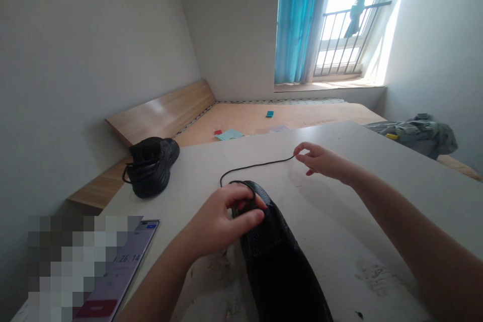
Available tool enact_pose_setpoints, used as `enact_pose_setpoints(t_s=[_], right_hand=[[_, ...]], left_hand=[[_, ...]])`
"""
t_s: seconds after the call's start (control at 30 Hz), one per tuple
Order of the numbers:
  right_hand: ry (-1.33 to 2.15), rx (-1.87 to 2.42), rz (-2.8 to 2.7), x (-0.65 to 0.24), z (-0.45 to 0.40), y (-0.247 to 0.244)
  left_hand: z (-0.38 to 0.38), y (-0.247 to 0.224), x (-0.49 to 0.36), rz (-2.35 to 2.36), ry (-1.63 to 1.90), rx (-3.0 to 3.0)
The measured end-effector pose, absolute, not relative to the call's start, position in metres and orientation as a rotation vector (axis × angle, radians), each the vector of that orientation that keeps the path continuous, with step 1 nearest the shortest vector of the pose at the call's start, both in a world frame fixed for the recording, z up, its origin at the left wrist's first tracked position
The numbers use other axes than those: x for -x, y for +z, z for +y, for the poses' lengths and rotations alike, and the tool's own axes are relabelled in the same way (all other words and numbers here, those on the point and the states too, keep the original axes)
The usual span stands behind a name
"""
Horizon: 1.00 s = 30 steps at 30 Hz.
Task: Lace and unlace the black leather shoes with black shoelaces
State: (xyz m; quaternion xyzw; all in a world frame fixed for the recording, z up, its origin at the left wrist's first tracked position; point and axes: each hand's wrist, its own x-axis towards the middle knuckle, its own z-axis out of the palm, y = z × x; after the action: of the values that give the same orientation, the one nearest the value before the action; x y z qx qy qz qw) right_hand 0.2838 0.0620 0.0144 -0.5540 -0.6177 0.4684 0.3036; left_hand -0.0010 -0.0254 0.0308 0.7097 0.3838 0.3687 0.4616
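Observation:
A black shoe (269,231) lies on the white table, its near end running off the bottom of the view. My left hand (230,216) is curled over the shoe's far part, thumb and fingers closed about the lace area; what exactly they grip is partly hidden. From there a thin black shoelace (256,165) loops out and runs to the right across the air or tabletop. Its far end is pinched between the thumb and forefinger of my right hand (315,158), which is off to the right of the shoe.
Another black shoe (151,166) with laces stands at the table's left edge. A phone (128,266) lies at the lower left. Behind the white table (339,201) is a bed (241,115) with small items. Clothes (422,133) are heaped at the right.

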Motion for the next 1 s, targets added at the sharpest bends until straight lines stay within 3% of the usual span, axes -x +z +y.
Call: enact_pose_setpoints(t_s=[0.1,0.27,0.5,0.73,1.0], right_hand=[[1.481,1.268,-1.752,-0.274,0.052,0.023],[1.747,0.988,-1.96,-0.265,0.037,0.033],[1.201,1.267,-2.268,-0.25,0.037,0.019],[1.126,1.087,-2.114,-0.238,0.029,0.025],[1.378,1.121,-1.981,-0.232,0.016,0.029]], left_hand=[[-0.037,0.032,-0.01,1.035,0.685,-2.153],[-0.039,0.032,-0.015,1.049,0.559,-2.255],[-0.042,0.026,-0.02,1.1,0.667,-2.194],[-0.042,0.024,-0.021,1.137,0.713,-2.202],[-0.041,0.021,-0.022,1.056,0.781,-2.276]])
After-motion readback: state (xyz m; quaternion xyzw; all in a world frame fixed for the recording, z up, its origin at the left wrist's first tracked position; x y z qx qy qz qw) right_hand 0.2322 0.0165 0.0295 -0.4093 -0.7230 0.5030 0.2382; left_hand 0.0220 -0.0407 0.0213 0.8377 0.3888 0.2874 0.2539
